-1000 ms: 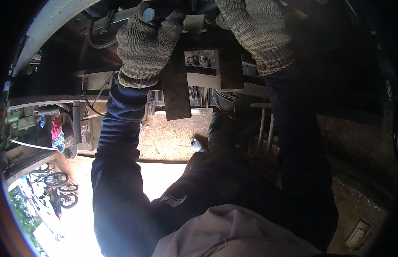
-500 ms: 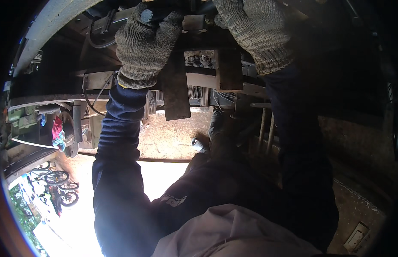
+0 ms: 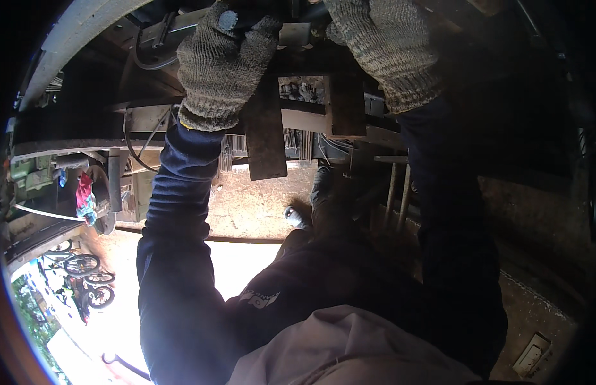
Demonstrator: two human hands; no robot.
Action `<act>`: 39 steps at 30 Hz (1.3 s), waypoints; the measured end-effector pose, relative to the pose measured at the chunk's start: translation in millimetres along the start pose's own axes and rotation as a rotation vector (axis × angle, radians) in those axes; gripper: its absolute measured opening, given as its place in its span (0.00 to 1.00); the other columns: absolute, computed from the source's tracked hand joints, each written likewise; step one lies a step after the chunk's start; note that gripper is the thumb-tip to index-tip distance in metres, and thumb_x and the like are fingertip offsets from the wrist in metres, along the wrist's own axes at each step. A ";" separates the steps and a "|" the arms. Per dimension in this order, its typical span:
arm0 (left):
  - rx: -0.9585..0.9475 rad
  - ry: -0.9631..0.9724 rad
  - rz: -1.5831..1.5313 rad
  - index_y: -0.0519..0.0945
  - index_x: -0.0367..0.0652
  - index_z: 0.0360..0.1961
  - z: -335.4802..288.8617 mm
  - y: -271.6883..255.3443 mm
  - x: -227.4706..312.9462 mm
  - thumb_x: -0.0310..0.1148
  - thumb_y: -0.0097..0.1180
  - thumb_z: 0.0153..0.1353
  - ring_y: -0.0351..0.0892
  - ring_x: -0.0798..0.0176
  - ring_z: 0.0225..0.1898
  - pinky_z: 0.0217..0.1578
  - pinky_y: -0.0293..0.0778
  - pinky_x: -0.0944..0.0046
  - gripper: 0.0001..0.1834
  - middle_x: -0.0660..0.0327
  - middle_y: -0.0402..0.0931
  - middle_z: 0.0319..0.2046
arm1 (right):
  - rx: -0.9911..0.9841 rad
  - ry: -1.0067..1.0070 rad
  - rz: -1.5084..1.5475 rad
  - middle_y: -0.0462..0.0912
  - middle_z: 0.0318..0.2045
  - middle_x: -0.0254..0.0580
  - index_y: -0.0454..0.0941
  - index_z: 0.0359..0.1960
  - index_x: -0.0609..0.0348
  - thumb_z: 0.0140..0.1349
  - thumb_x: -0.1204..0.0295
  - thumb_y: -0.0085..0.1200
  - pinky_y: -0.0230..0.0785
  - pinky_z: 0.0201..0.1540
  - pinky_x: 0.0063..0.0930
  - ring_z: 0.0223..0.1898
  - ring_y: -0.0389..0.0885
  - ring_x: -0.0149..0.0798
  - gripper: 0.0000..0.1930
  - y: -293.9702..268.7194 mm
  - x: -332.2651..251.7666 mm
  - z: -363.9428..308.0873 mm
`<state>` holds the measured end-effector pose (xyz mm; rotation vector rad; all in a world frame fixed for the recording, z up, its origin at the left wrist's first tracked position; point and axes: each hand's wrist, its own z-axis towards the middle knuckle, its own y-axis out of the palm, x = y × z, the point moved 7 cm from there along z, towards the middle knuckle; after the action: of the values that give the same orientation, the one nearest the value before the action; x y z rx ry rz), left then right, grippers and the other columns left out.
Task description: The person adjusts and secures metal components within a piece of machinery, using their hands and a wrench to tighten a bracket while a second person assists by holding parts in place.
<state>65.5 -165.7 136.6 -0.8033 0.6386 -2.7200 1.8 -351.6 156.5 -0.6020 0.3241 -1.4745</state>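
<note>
My left hand (image 3: 224, 74), in a grey knitted glove, is closed around a bar. The bar's round, pale end (image 3: 228, 20) shows beside the thumb. My right hand (image 3: 391, 54), gloved alike, has its fingers curled at the top edge, and what they grip is hidden there. A small metal block (image 3: 294, 34) sits between both hands. Below it, two flat brown metal plates hang down: a longer one (image 3: 266, 138) by my left wrist and a shorter one (image 3: 345, 109) nearer my right hand.
Bundles of thin metal rods (image 3: 298, 144) stand behind the plates. Two upright bars (image 3: 397, 192) are on the right. A red and blue cloth (image 3: 85, 197) hangs by green machinery at left. Bicycles (image 3: 83, 266) stand outside in bright light. A dark ring-ended rod (image 3: 125, 364) shows lower left.
Both gloved hands have shifted slightly to the right in the picture, keeping their grip. A dark ring-ended rod has come into sight at lower left.
</note>
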 end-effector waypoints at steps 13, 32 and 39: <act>-0.005 -0.024 -0.031 0.86 0.40 0.47 1.0 -1.3 -0.3 0.40 0.71 0.62 0.89 0.56 0.39 0.43 0.82 0.60 0.18 0.53 0.88 0.39 | 0.022 -0.062 -0.030 0.83 0.52 0.53 0.81 0.55 0.57 0.71 0.59 0.53 0.74 0.58 0.50 0.54 0.81 0.55 0.18 2.0 -3.1 -2.8; 0.019 0.031 0.052 0.86 0.39 0.48 1.3 -2.2 0.0 0.38 0.70 0.63 0.90 0.57 0.40 0.43 0.83 0.61 0.17 0.54 0.89 0.39 | 0.067 0.036 0.152 0.84 0.47 0.52 0.81 0.53 0.58 0.68 0.60 0.56 0.74 0.56 0.51 0.52 0.81 0.56 0.18 3.1 3.0 5.7; -0.029 -0.012 -0.083 0.86 0.40 0.49 1.8 -0.5 0.5 0.37 0.70 0.64 0.90 0.60 0.39 0.42 0.83 0.63 0.16 0.56 0.89 0.38 | 0.131 -0.070 -0.041 0.84 0.45 0.51 0.81 0.53 0.57 0.68 0.61 0.56 0.75 0.53 0.51 0.50 0.82 0.56 0.17 1.4 -2.5 2.0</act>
<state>66.1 -166.1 138.5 -0.8713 0.6575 -2.7843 3.9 -348.8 157.0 -0.5561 0.1603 -1.4971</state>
